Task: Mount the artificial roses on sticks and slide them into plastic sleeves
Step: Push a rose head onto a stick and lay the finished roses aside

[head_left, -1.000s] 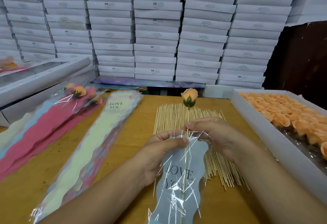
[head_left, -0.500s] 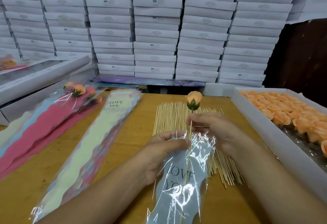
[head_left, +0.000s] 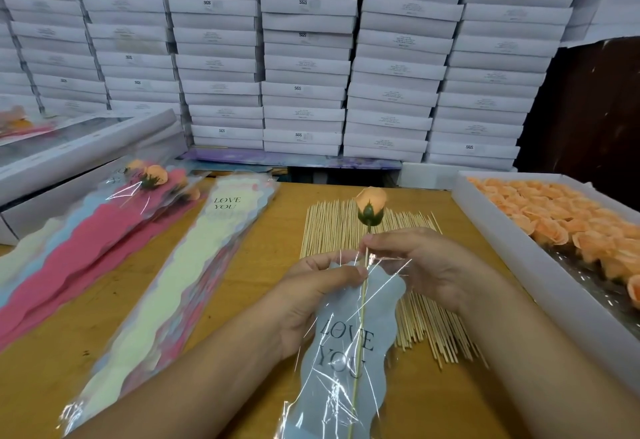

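Note:
An orange rose (head_left: pixel 371 204) with a green base sits on a thin wooden stick (head_left: pixel 362 307). The stick runs down inside a clear plastic sleeve (head_left: pixel 349 352) with a pale blue backing printed "LOVE YOU". My left hand (head_left: pixel 311 296) pinches the sleeve's upper left edge. My right hand (head_left: pixel 419 265) pinches the stick just below the rose, above the sleeve's mouth. The rose head is outside the sleeve. A row of bare wooden sticks (head_left: pixel 429 320) lies on the table under my hands.
A white tray (head_left: pixel 540 265) full of orange roses (head_left: pixel 568 223) stands at the right. A stack of empty sleeves (head_left: pixel 166 286) lies left of centre. Sleeved roses (head_left: pixel 104 223) lie further left. White boxes (head_left: pixel 304 57) are stacked behind the wooden table (head_left: pixel 52 362).
The rose and stick have shifted slightly right and upward. My right hand has slid up the stick to just under the rose. My left hand keeps its hold on the sleeve.

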